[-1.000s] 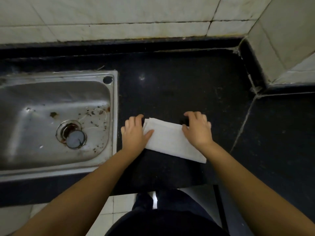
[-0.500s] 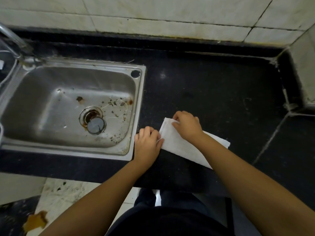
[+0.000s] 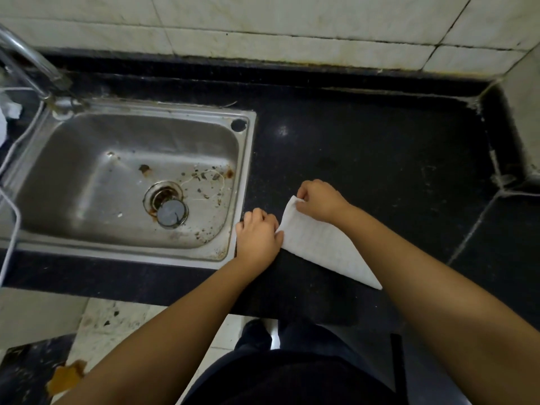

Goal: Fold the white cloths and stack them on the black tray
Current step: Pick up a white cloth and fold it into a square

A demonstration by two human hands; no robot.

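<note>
A folded white cloth point(image 3: 324, 247) lies on the black countertop point(image 3: 365, 159), just right of the sink. My right hand point(image 3: 320, 200) pinches the cloth's far left corner between thumb and fingers. My left hand point(image 3: 257, 236) sits at the cloth's near left corner, thumb on the edge and fingers curled; the corner itself is hidden under it. My right forearm covers part of the cloth's right side. No black tray is in view.
A steel sink point(image 3: 122, 244) with a drain plug point(image 3: 172, 213) fills the left side, with a tap point(image 3: 29, 62) at its back left corner. White tiled walls point(image 3: 292, 24) close off the back and the right. The counter's front edge point(image 3: 175, 290) drops to the floor.
My right hand crossed from the cloth's right end to its left end, bringing that end over so the cloth is narrower. The camera view shifted left, showing more of the sink.
</note>
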